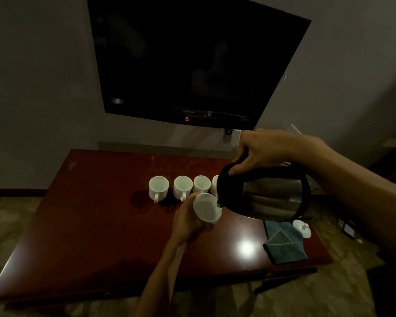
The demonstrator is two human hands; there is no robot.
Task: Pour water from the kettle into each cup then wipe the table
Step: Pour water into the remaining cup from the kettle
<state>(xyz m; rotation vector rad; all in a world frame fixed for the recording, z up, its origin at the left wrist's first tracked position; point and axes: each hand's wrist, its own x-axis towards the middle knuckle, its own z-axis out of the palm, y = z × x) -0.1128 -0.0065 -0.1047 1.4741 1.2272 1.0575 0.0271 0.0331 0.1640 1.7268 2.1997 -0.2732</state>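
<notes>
Beneath dark television (pixel 192 62), glossy red table (pixel 89 225)

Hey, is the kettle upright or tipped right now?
Tipped. The right hand holds the kettle tilted, spout down at the cup held in the left hand.

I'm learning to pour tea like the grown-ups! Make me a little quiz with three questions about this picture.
1. True or false: the cup being filled is standing on the table.
2. How many cups are lined up in the row behind it?
3. Which is right? A) the right hand tips the kettle; B) the right hand wipes with the blue cloth; C) the right hand holds a small white lid.

Key:
1. False; the left hand holds it up, tilted to the spout.
2. Four; the fourth is partly hidden by the kettle.
3. A.
</notes>
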